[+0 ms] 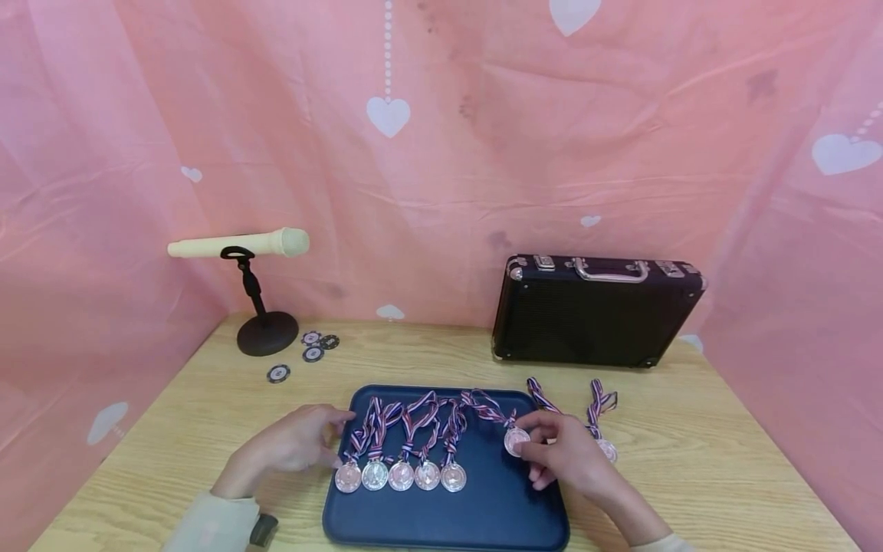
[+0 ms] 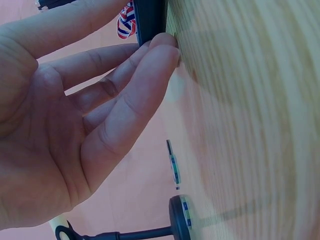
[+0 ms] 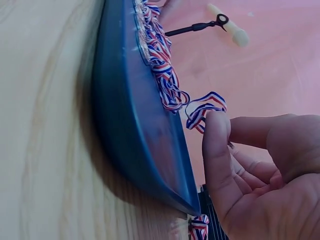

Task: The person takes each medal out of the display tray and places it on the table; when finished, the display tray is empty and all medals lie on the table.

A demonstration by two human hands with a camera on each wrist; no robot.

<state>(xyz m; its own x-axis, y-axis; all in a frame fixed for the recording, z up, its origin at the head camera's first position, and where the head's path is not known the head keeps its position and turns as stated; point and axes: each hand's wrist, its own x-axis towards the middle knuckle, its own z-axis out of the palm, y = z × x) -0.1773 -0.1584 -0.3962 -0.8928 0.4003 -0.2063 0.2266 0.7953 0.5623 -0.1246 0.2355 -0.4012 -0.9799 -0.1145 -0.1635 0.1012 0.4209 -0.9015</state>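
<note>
In the head view, my right hand (image 1: 562, 452) pinches a round medal (image 1: 516, 441) between thumb and fingers over the right part of a dark blue tray (image 1: 497, 502). Its striped ribbon (image 1: 484, 406) trails left over the tray, and in the right wrist view the ribbon (image 3: 207, 107) loops beyond the fingertips. Several medals (image 1: 401, 475) lie in a row on the tray's left half, ribbons pointing to the back. At the tray's left rim is my left hand (image 1: 297, 441), fingers extended and holding nothing; the left wrist view has its fingertips (image 2: 162, 42) right at the tray's edge.
Right of the tray lie another medal (image 1: 607, 451) and a striped ribbon (image 1: 541, 395). A black briefcase (image 1: 596, 318) stands at the back right. Back left is a microphone (image 1: 255, 244) on a black stand (image 1: 267, 333), with several poker chips (image 1: 313, 353) beside it.
</note>
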